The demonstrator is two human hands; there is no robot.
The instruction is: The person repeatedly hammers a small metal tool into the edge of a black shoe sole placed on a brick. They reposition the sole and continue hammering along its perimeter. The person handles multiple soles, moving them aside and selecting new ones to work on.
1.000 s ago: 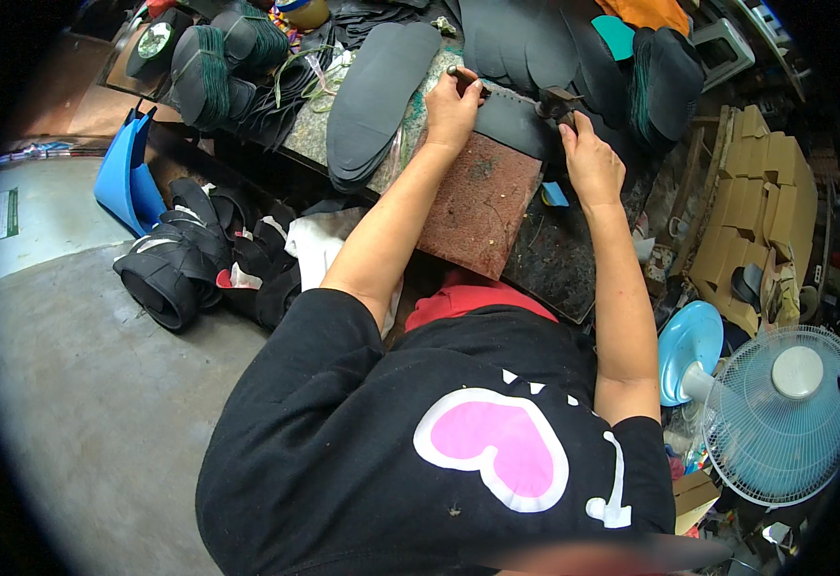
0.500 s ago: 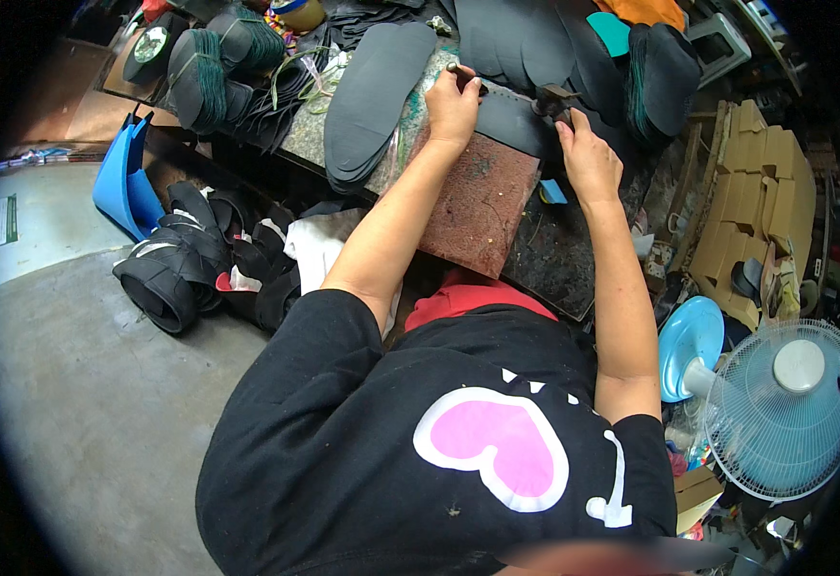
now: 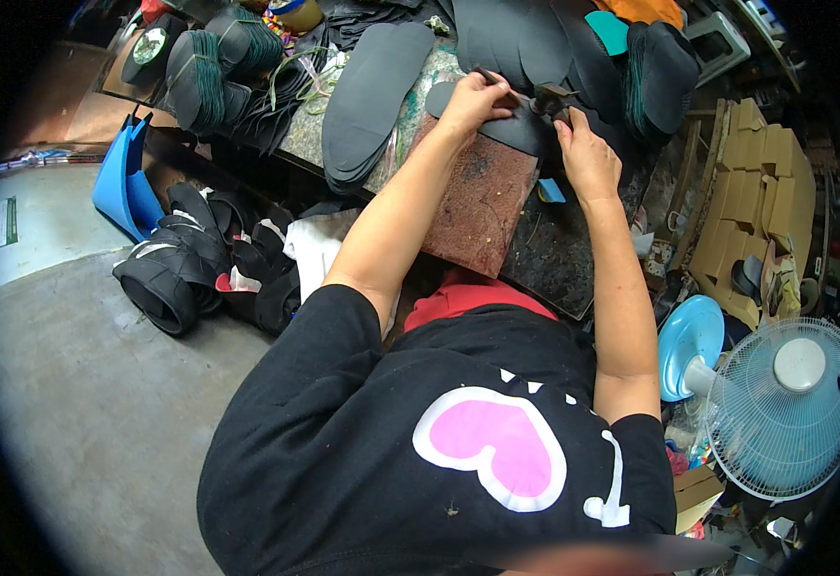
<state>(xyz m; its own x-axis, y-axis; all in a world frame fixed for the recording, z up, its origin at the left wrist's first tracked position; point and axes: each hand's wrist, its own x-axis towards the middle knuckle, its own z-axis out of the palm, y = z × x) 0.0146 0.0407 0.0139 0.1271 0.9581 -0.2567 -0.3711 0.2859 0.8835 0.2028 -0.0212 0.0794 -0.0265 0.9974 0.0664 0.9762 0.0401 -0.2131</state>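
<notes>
A dark grey shoe sole (image 3: 524, 136) lies on a reddish-brown block (image 3: 479, 204) at the table's near edge. My left hand (image 3: 476, 104) is closed in a pinch around a short dark rod, seemingly a punch (image 3: 486, 75), over the sole. Just right of it, my right hand (image 3: 588, 156) grips a hammer (image 3: 552, 96) by its handle, the head close to the rod. The rod's lower tip is too small to make out.
Left of the block is a stack of grey soles (image 3: 367, 106); more soles (image 3: 511, 43) spread behind. Tied sole bundles (image 3: 652, 82) stand at the back right. A blue scrap (image 3: 551, 191) lies beside the block. A fan (image 3: 780, 408) and cardboard boxes (image 3: 751, 206) are at right.
My left hand has shifted right and slightly down along the sole with the rod, nearer to the hammer head. The right hand and hammer have barely moved.
</notes>
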